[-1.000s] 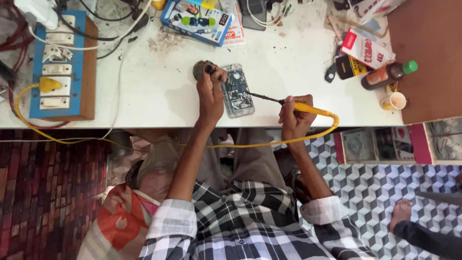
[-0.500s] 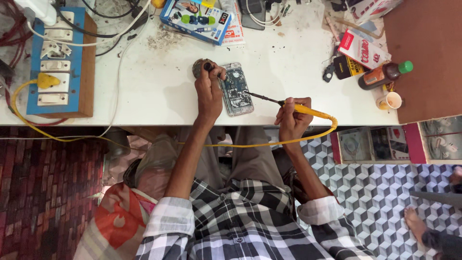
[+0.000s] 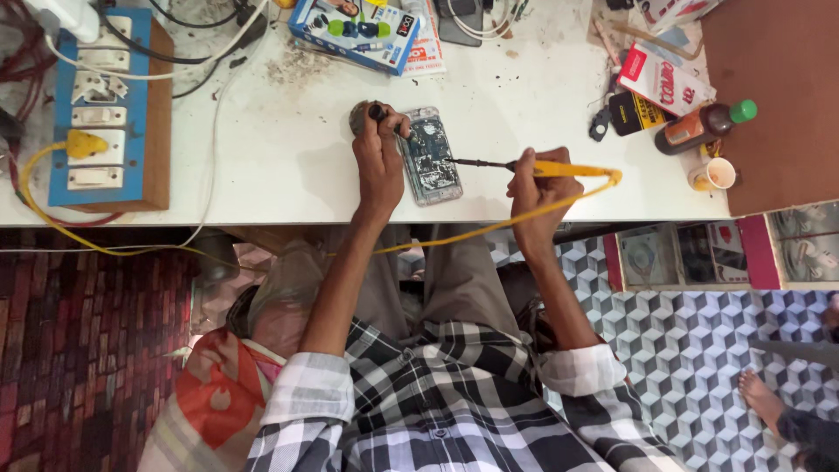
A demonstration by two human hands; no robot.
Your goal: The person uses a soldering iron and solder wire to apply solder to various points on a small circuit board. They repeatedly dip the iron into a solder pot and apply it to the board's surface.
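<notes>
The risk here, as I judge it, sits where the soldering iron [image 3: 524, 166] meets the opened phone [image 3: 430, 157]: the phone lies face-down on the white surface [image 3: 262, 157] just in front of the person, its circuit board bared, and the iron's dark tip rests at its right edge. The right hand [image 3: 535, 188] has its grip closed round the yellow handle, and a small slip could drag the hot tip across neighbouring parts or bridge them with solder. The left hand [image 3: 377, 162] is closed on a small dark tool [image 3: 377, 112] at the phone's upper left corner, with fingers lying along the phone's side, close enough to the tip that a jolt could burn them. The iron's yellow cord [image 3: 489, 225] loops off the surface edge and across the lap, so a knee or sleeve could tug it and jerk the tip. The surface itself is crowded and dusty: a blue switchboard on a wooden base [image 3: 105, 114] at the left with a yellow plug [image 3: 83, 144] in it, a blue boxed kit [image 3: 354, 31] at the back, a brown bottle with a green cap [image 3: 703, 125] lying on its side at the right, and a small cup [image 3: 712, 173] near it. Below lies a patterned floor [image 3: 699, 350] of grey cubes, and another person's bare foot [image 3: 765, 398] shows at the lower right.
</notes>
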